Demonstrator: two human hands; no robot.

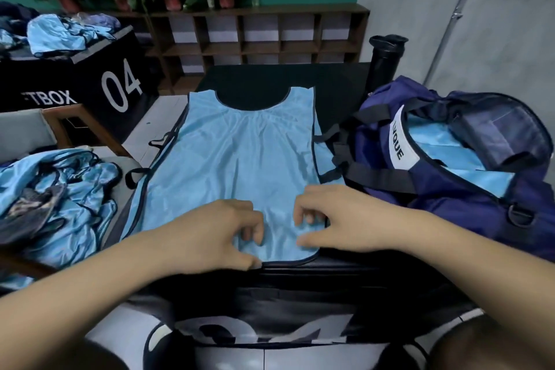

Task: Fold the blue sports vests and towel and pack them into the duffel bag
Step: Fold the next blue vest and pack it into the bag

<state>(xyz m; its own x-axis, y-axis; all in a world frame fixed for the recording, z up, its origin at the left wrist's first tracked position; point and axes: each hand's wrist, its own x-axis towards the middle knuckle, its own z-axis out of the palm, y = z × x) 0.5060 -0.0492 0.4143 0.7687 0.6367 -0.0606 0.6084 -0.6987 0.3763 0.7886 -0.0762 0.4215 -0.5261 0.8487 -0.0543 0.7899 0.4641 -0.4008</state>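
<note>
The letters "TBOX" and the large number "04" are printed in white on the side of the black box (90,84) at the left. "UQUE" is read in dark letters on the white panel (402,141) of the duffel bag (450,213). Large white characters on the near box (300,294) are cut off and cannot be read.

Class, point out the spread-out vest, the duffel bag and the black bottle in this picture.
spread-out vest (240,165): head view, middle of its front panel.
duffel bag (468,219): head view, navy side wall below the opening.
black bottle (384,60): head view, its body under the lid.
</note>
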